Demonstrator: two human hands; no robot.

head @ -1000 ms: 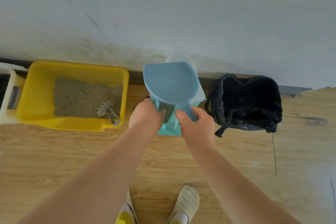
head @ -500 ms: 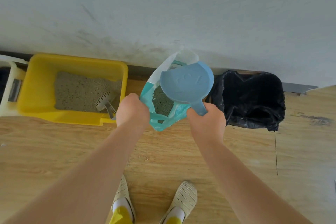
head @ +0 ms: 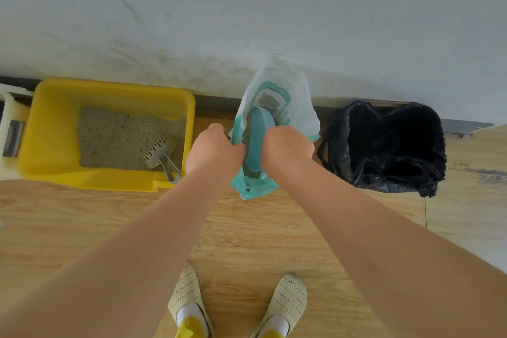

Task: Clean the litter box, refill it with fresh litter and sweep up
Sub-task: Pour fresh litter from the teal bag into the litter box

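A teal and white litter bag (head: pixel 285 96) stands open on the wooden floor by the wall. My left hand (head: pixel 212 149) grips the bag's left edge. My right hand (head: pixel 286 145) holds the handle of a blue scoop (head: pixel 259 132), whose bowl is down inside the bag against grey litter (head: pixel 247 134). To the left sits the yellow litter box (head: pixel 52 129) with grey litter (head: pixel 115 134) spread over its floor. A grey slotted scoop (head: pixel 162 152) lies in the box's near right corner.
A bin lined with a black bag (head: pixel 389 145) stands right of the litter bag against the wall. A white object (head: pixel 11 129) sits at the far left edge. My two feet in beige slippers (head: pixel 286 299) stand on the wooden floor (head: pixel 82 222) below.
The blue scoop, held above the bag a second ago, has tipped and gone down into the bag. My left hand has pulled the bag's edge open.
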